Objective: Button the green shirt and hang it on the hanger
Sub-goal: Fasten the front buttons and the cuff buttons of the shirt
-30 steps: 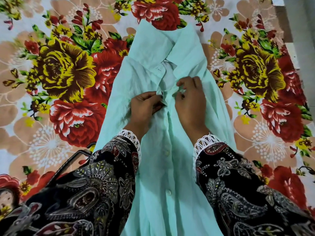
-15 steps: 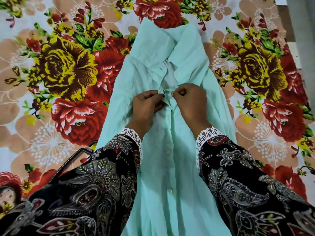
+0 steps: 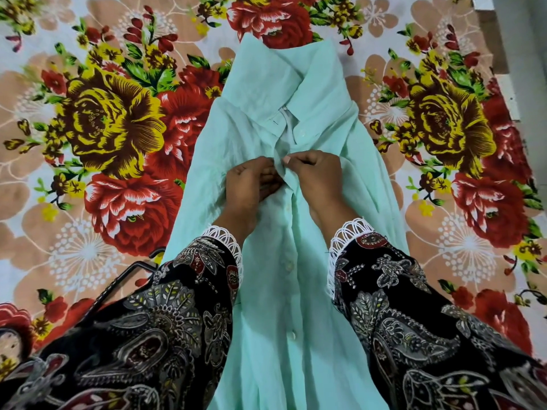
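Observation:
The pale green shirt (image 3: pixel 266 93) lies flat and lengthwise on a flowered bedsheet, collar at the far end. Its front placket runs down the middle with several white buttons closed below my hands. My left hand (image 3: pixel 250 187) pinches the left placket edge just under the collar. My right hand (image 3: pixel 315 176) pinches the right edge against it, fingertips touching the left hand's. The button between them is hidden by my fingers. A black hanger (image 3: pixel 124 276) peeks out from under my left sleeve at the lower left.
The flowered bedsheet (image 3: pixel 112 128) covers the whole surface. My dark patterned sleeves (image 3: pixel 165 335) with white lace cuffs fill the lower corners. A bed edge and strip of grey floor (image 3: pixel 524 39) show at the top right.
My right hand has slid left and closed onto the placket, meeting the left hand. The collar area above them now lies flatter.

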